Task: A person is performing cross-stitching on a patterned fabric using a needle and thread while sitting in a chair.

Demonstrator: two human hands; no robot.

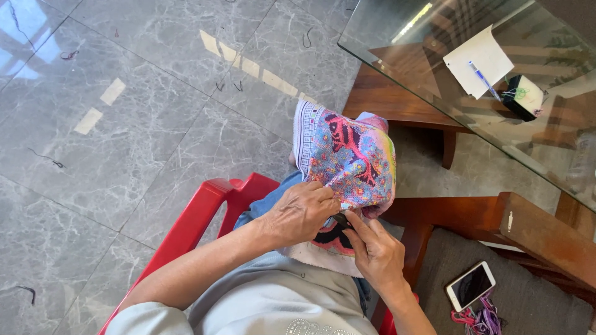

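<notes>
A grey marble floor [143,124] fills the left and upper left of the frame, with short thread scraps [43,156] scattered on it. At the upper right a glass tabletop [397,56] on a wooden frame carries a white sheet of paper [475,56], a blue pen [483,79] lying across that sheet, and a small dark box with thread [523,96] just beside it. At the lower right a wooden chair with a grey cushion [528,298] holds a white phone [470,285] and a bundle of purple and pink threads [479,319] touching its lower edge. A red plastic chair [205,211] shows at lower centre, its arm close under the person's left forearm.

The embroidered cloth [351,161] sits in the middle of the frame, draped over the person's knee. Its long axis runs from lower centre up toward the table edge, and the worked face, multicoloured with a red figure, is turned up to the camera; a white border runs along its left edge.

The left hand [301,214] is curled closed on the cloth's lower edge. The right hand [375,251] meets it from below, fingers pinched on the fabric near a small dark spot; the two hands lie close together, nearly touching. Whether a needle is held I cannot tell.
</notes>
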